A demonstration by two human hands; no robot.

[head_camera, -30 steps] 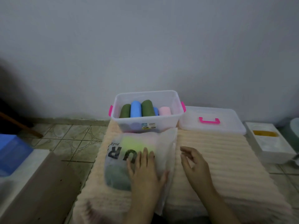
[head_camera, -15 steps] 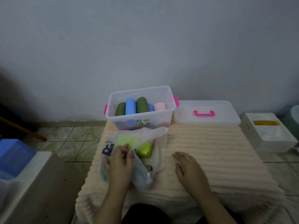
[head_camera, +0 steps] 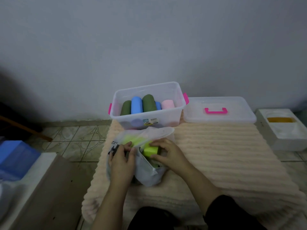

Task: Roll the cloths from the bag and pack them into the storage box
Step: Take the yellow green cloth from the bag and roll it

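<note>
A translucent plastic bag (head_camera: pixel 146 173) lies open on the cream ribbed mat (head_camera: pixel 224 155). My left hand (head_camera: pixel 122 161) pinches the bag's left edge and holds it open. My right hand (head_camera: pixel 167 152) reaches into the mouth and grips a lime-green folded cloth (head_camera: pixel 150 150). More green cloth shows through the bag's upper part. Behind the bag stands the clear storage box (head_camera: pixel 169 118) with pink latches. Inside it lie rolled cloths: dark green (head_camera: pixel 126 107), blue (head_camera: pixel 137 104), another dark green, a second blue and pink (head_camera: pixel 167 104).
The box's clear lid (head_camera: pixel 219 119) with a pink handle lies to the right of the box. A white container (head_camera: pixel 285 136) holding something yellow sits at the far right. Tiled floor (head_camera: pixel 74 140) lies left, with a blue block (head_camera: pixel 15 156) and a brown surface beside me.
My right hand moved from the mat into the bag's mouth and took hold of the lime-green cloth. My left hand stays on the bag's edge. The view shifted slightly.
</note>
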